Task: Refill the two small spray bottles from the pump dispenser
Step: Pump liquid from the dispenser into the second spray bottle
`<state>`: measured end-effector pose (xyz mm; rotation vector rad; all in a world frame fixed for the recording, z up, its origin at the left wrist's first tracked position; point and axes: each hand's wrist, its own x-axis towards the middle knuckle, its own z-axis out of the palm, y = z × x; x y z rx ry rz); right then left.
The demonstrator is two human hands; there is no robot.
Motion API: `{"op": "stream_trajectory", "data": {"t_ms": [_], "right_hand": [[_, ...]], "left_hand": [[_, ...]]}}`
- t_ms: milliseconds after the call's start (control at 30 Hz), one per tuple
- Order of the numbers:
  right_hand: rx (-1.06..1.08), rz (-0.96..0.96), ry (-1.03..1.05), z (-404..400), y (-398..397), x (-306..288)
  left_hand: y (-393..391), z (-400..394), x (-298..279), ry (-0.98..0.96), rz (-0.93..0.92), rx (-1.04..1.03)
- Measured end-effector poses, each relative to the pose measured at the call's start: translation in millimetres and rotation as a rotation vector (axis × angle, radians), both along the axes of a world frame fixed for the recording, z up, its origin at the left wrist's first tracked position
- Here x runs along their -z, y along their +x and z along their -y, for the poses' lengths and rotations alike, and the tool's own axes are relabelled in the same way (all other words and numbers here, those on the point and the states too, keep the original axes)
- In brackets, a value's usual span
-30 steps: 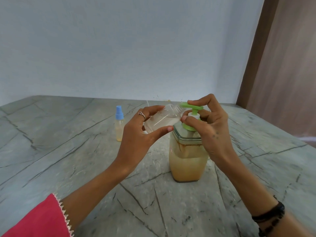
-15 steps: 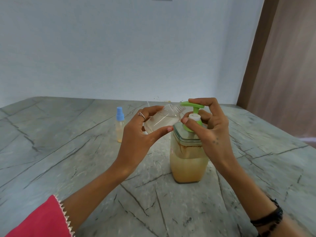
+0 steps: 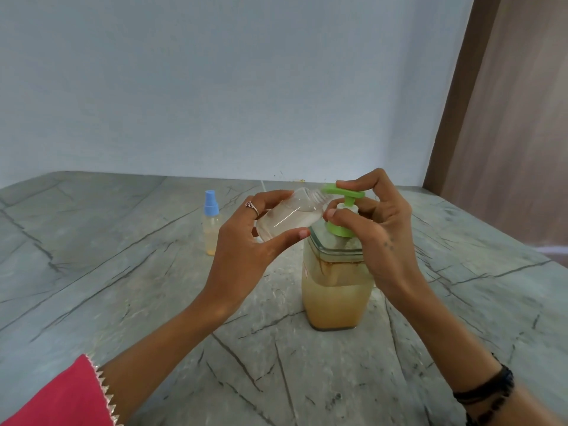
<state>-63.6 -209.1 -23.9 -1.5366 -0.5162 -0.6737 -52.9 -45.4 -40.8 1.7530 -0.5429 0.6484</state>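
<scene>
The pump dispenser (image 3: 336, 290) is standing on the stone table (image 3: 123, 287), about half full of yellowish liquid. My right hand (image 3: 381, 241) is curling around its green pump head (image 3: 343, 194), forefinger on top and thumb at the collar. My left hand (image 3: 246, 250) is holding the open spray bottle (image 3: 289, 216) tilted, pinched between thumb and fingers, its threaded neck touching the spout tip. I am risking a spill: if the neck slips from under the spout while I am pressing, liquid is going onto the table. The capped spray bottle (image 3: 211, 224) is standing well apart behind.
</scene>
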Motion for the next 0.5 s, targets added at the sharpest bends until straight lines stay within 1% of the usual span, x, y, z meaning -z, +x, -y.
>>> {"op": "stream_trajectory", "data": {"t_ms": [233,500], "right_hand": [[-0.039,0.027,-0.019,0.8,-2.6,3.9],[-0.025,0.049,-0.042,0.3,-0.5,6.6]], "left_hand": [[-0.3,0.4,-0.4,0.007,0.007,-0.006],[-0.8,0.7,-1.3,0.004,0.007,-0.01]]}}
